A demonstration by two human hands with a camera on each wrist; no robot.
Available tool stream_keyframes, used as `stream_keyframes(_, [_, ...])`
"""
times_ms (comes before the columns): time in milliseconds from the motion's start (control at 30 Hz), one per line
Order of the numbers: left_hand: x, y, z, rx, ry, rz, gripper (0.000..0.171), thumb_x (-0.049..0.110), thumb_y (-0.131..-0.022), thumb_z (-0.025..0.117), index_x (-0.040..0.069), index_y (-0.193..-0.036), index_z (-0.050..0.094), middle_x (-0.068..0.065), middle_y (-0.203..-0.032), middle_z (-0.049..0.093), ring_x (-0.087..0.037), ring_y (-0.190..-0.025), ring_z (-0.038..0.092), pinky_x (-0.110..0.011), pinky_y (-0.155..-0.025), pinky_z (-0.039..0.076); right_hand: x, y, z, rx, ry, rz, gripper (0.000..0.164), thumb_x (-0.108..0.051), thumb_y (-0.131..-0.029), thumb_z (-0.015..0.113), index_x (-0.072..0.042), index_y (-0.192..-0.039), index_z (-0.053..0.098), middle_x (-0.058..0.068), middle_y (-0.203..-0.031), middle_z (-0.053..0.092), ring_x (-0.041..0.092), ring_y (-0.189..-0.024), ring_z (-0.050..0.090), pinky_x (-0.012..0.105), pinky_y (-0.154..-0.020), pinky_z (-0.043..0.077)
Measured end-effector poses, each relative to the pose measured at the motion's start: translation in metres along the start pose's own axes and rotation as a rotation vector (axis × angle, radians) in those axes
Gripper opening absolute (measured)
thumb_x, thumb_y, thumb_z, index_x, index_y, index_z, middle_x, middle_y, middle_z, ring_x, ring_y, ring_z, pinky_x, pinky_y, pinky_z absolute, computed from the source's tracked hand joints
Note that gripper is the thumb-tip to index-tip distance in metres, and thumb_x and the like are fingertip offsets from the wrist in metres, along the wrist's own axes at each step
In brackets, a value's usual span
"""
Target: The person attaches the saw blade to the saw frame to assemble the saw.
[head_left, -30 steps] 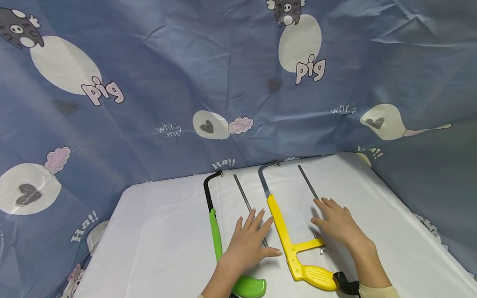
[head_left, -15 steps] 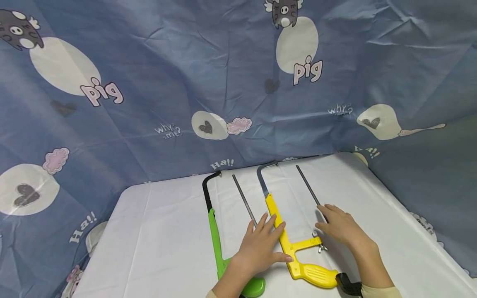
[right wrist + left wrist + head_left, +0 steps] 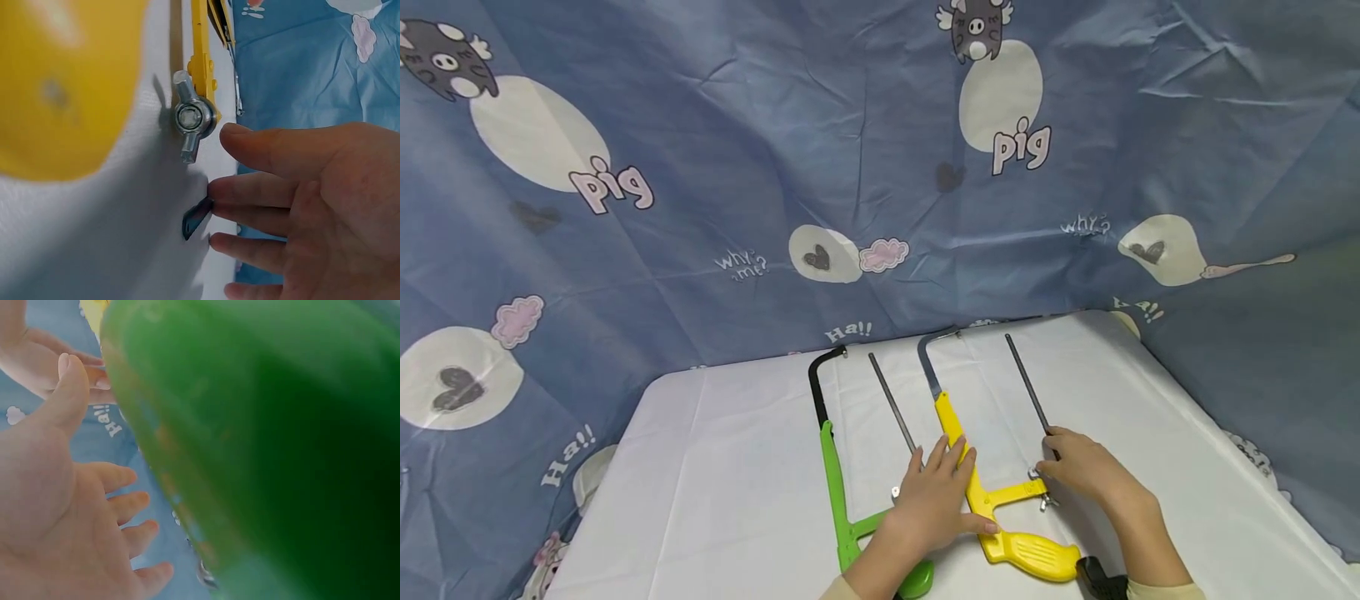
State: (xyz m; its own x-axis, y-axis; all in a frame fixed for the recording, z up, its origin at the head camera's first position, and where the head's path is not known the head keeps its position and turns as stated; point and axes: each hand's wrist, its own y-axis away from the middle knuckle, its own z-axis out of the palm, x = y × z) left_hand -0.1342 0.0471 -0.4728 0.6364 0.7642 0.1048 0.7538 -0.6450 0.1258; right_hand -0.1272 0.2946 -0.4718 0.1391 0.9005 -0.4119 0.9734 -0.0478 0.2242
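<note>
A yellow hacksaw frame (image 3: 1041, 557) and a green hacksaw frame (image 3: 833, 471) lie side by side on the white table. My left hand (image 3: 934, 496) spreads its fingers over the yellow frame's bar and hides part of the green frame; contact is unclear. To the right, my right hand (image 3: 1086, 467) is at the near end of a dark thin hacksaw blade (image 3: 1027, 382). In the right wrist view the fingertips touch that blade's end (image 3: 197, 217), with the thumb apart beside the wing nut (image 3: 189, 117). A second blade (image 3: 891, 398) lies between the frames, its near end hidden.
Blue printed cloth (image 3: 737, 167) hangs behind and beside the white table (image 3: 737, 467). The green handle (image 3: 206, 425) fills much of the left wrist view. A black grip end (image 3: 1101, 579) sits by the right wrist.
My left hand has moved right, from above the left blade to above the yellow frame. My right hand has come down to the right blade, whose far end has shifted slightly right.
</note>
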Motion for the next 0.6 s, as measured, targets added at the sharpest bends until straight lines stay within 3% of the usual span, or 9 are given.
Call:
stream_keyframes(367, [0.0039,-0.0062,0.0066,-0.037,-0.01,-0.028,0.103,0.084,-0.077,0.05,0.022,-0.157,0.03,0.0,-0.168,0.019,-0.024,-0.156,0.017,-0.053,-0.123,0.023,-0.0006,0.0005,-0.0016,0.005,0.026,-0.014,0.049,-0.025,-0.089,0.069,0.008,-0.125,0.063,0.03,-0.143,0.05,0.052,-0.131,0.047,0.063,-0.105,0.04])
stream_keyframes(600, [0.006,-0.0031,0.0012,-0.035,-0.038,-0.019,0.104,0.084,-0.076,0.052,0.02,-0.156,0.034,-0.001,-0.167,0.022,-0.025,-0.155,0.021,-0.053,-0.121,0.026,0.0009,0.0003,-0.0004,0.031,0.046,-0.042,0.046,-0.021,-0.088,0.07,0.007,-0.124,0.064,0.03,-0.142,0.052,0.052,-0.13,0.048,0.063,-0.105,0.041])
